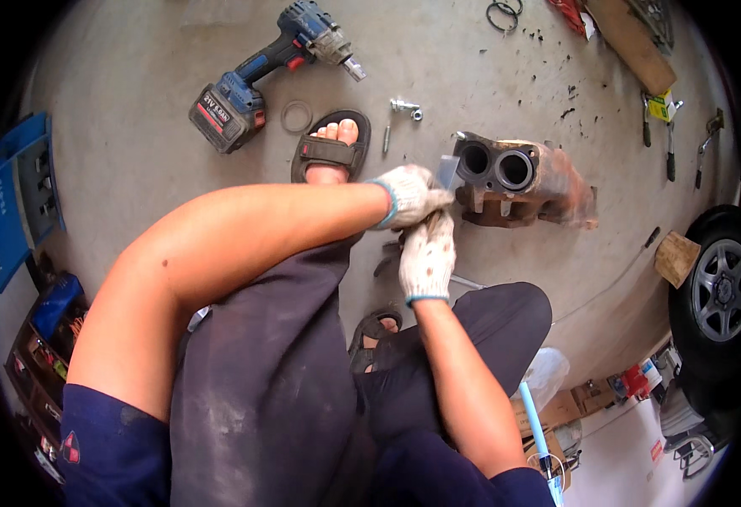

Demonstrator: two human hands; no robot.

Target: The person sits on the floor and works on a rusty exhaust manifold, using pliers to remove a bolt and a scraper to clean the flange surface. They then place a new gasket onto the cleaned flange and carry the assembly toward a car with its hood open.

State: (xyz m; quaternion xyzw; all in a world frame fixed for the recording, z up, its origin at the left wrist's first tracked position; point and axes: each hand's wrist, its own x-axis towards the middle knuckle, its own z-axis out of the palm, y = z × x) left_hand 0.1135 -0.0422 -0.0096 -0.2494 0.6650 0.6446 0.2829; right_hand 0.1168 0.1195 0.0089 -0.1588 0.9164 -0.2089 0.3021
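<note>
My left hand (408, 196) and my right hand (429, 258), both in white knitted work gloves, meet with their fingers curled closed. A flat blue-grey blade (449, 171), like a scraper's, sticks out beyond the fingers of my left hand, which appears closed on it. What the fingers of my right hand grip is hidden. Just right of the blade, apart from the gloves, lies a rusty exhaust manifold (552, 188) on the concrete floor, with two round ports toward the upper left. Blur covers part of the blade and the manifold's right end.
A cordless impact wrench (290, 46) lies at the upper left, near a thin ring (296, 117). Bolts (404, 107) and a stud (386, 139) lie beyond my hands. Black rings (504, 14), hand tools (670, 152) and a wheel (723, 283) are farther right. A blue case (16, 203) stands left.
</note>
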